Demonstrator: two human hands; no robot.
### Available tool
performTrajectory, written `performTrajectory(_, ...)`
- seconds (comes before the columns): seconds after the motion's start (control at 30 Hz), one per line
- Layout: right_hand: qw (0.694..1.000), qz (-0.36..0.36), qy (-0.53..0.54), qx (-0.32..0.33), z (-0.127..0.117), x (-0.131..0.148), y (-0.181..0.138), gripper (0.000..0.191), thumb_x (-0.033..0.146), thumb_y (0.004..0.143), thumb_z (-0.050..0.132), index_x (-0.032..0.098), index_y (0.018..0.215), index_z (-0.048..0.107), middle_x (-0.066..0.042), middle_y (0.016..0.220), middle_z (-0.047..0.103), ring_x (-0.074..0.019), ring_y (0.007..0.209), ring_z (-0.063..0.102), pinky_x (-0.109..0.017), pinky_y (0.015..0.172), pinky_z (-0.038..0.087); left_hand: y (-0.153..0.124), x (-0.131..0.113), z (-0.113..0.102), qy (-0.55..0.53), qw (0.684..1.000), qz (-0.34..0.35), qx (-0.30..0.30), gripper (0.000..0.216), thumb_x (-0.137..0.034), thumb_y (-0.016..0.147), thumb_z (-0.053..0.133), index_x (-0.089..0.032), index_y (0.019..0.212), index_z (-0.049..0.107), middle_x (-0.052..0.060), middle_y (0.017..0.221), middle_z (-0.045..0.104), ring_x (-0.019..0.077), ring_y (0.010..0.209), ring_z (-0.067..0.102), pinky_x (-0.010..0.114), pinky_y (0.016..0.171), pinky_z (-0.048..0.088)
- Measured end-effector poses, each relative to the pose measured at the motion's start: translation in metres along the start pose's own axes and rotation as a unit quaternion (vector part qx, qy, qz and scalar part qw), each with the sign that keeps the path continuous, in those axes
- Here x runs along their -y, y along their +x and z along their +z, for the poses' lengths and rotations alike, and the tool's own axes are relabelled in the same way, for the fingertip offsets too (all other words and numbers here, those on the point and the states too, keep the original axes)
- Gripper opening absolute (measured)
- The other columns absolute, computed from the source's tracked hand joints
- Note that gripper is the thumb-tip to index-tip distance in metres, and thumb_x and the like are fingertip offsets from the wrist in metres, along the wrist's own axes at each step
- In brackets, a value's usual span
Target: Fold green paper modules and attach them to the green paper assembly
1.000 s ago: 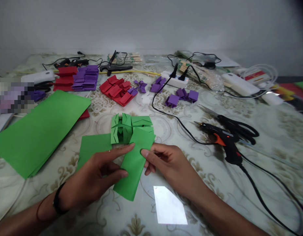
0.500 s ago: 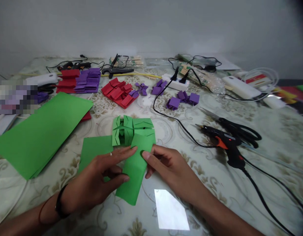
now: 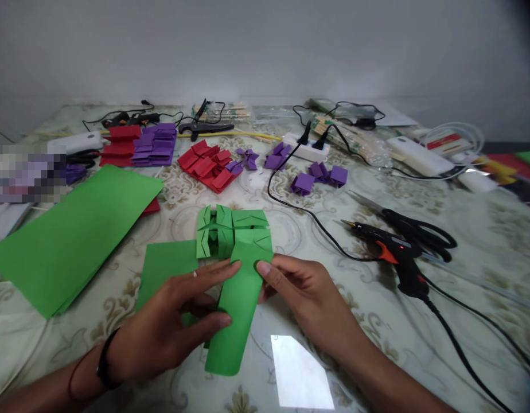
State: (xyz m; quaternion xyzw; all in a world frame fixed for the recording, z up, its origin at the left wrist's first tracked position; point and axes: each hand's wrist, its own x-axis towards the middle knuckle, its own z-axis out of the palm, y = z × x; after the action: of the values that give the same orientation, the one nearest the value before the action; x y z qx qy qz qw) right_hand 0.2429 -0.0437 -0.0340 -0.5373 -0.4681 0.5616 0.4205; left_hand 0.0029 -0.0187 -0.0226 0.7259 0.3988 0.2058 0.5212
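Between my hands is a long strip of green paper (image 3: 237,310), slanting toward me. My left hand (image 3: 179,315) grips its left edge, thumb on top and forefinger near the upper end; the other fingers are partly hidden. My right hand (image 3: 301,295) pinches the upper right edge between thumb and fingers. Just beyond the strip's far end sit folded green paper pieces (image 3: 215,232), grouped side by side. A flat green sheet (image 3: 168,261) lies partly under my left hand.
Larger green sheets (image 3: 80,241) are stacked at left. Red folded paper (image 3: 209,163) and purple folded pieces (image 3: 303,183) lie farther back. At right are a glue gun (image 3: 389,249) with its cord and black-handled scissors (image 3: 415,229). Behind stands a white power strip (image 3: 306,148).
The green strip has shifted slightly toward me and turned a little more face-up. My right hand has moved slightly right, still pinching its edge.
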Motion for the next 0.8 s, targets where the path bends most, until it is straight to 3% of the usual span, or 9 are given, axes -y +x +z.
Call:
performTrajectory(0.13,1.000,-0.002,-0.010,0.013,-0.0006,-0.0017,-0.0001,0.054,0.066,0.098,0.071,0.020,0.070,0.071,-0.003,0.068,0.072,-0.0184,0.069,0.071,-0.029,0.069,0.057,0.0023,0.0011,0.0012,0.021,1.000,0.010,-0.016,0.047,-0.030,0.100,0.070,-0.032,0.147,0.073,0.009,0.149,0.074,0.0196,0.086,0.080,0.026,0.071,0.065)
performTrajectory(0.23,1.000,0.001,-0.004,0.015,-0.0002,-0.0016,-0.0005,0.055,0.068,0.096,0.072,0.019,0.071,0.070,-0.002,0.068,0.071,-0.0183,0.069,0.071,-0.028,0.068,0.056,0.0037,0.0035,0.0018,0.023,0.999,0.012,-0.019,0.046,-0.031,0.099,0.071,-0.032,0.145,0.074,0.010,0.145,0.076,0.0176,0.074,0.076,0.024,0.060,0.060)
performTrajectory(0.37,1.000,0.004,0.011,0.009,0.0009,-0.0005,-0.0006,0.055,0.069,0.095,0.073,0.020,0.071,0.068,0.000,0.066,0.069,-0.0175,0.066,0.071,-0.028,0.066,0.056,0.0036,0.0049,0.0017,0.024,0.999,0.007,-0.019,0.046,-0.030,0.097,0.072,-0.034,0.143,0.076,0.010,0.140,0.079,0.0181,0.073,0.072,0.026,0.062,0.059)
performTrajectory(0.47,1.000,-0.002,0.014,0.003,0.0012,-0.0002,-0.0001,0.053,0.065,0.097,0.072,0.021,0.068,0.066,0.000,0.065,0.067,-0.0173,0.066,0.071,-0.028,0.067,0.058,0.0031,0.0033,0.0018,0.010,1.000,0.001,-0.009,0.048,-0.031,0.096,0.073,-0.033,0.143,0.076,0.008,0.113,0.087,0.0164,0.066,0.064,0.024,0.058,0.055)
performTrajectory(0.57,1.000,-0.005,0.013,-0.009,0.0012,0.0002,0.0005,0.050,0.060,0.098,0.071,0.021,0.066,0.064,0.001,0.063,0.064,-0.0171,0.066,0.070,-0.028,0.066,0.058,0.0029,0.0017,0.0025,-0.032,0.999,-0.023,0.017,0.056,-0.028,0.093,0.074,-0.029,0.148,0.072,0.004,0.087,0.083,0.0133,0.059,0.055,0.020,0.055,0.051)
performTrajectory(0.7,1.000,0.005,0.015,-0.008,0.0009,0.0024,0.0004,0.051,0.062,0.096,0.072,0.021,0.068,0.063,0.001,0.065,0.063,-0.0173,0.068,0.069,-0.028,0.068,0.060,0.0036,0.0030,0.0029,-0.069,0.996,-0.040,0.030,0.060,-0.028,0.091,0.075,-0.029,0.151,0.070,0.005,0.096,0.082,0.0121,0.062,0.051,0.021,0.058,0.050)
performTrajectory(0.8,0.999,0.030,0.014,0.026,0.0007,0.0035,-0.0001,0.053,0.068,0.093,0.074,0.021,0.071,0.063,0.000,0.067,0.065,-0.0175,0.068,0.068,-0.029,0.069,0.060,0.0042,0.0053,0.0027,-0.069,0.996,-0.046,0.014,0.060,-0.027,0.091,0.075,-0.034,0.151,0.069,0.008,0.121,0.081,0.0105,0.062,0.050,0.022,0.060,0.050)
